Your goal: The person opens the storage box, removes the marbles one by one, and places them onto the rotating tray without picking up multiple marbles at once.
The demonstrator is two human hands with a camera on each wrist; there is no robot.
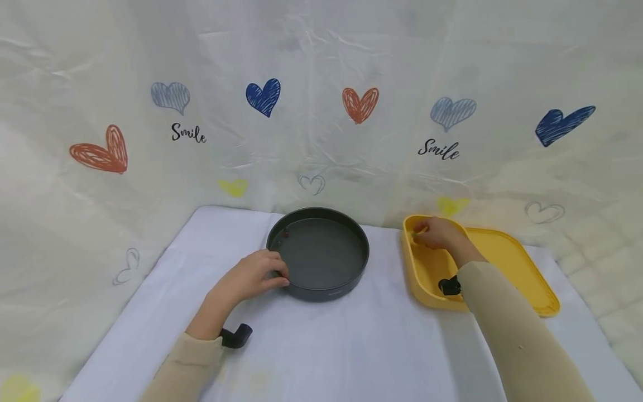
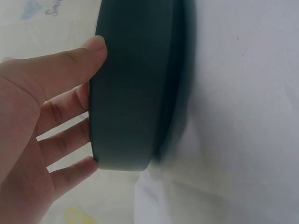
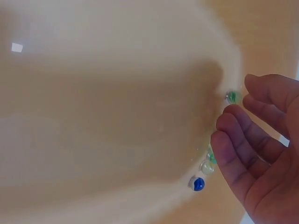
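A dark grey round pan (image 1: 321,251) stands on the white cloth. My left hand (image 1: 258,273) holds its near-left rim; in the left wrist view the thumb lies on the outer wall (image 2: 131,93), with fingers passing behind the rim. Small marbles (image 1: 286,233) lie inside the pan at its left edge. My right hand (image 1: 436,233) reaches into a yellow box (image 1: 414,273). A green-streaked marble (image 3: 232,97) sits by the thumb and fingertips, in no visible grip. Below the fingers are a clear marble (image 3: 207,167), a partly covered green one (image 3: 211,157) and a blue one (image 3: 198,184).
A yellow lid or shallow tray (image 1: 517,268) lies right of the box, partly behind the right sleeve. Each wrist wears a black camera mount (image 1: 236,336). Behind the cloth-covered table (image 1: 341,346) hangs a pale sheet (image 1: 311,145) printed with hearts.
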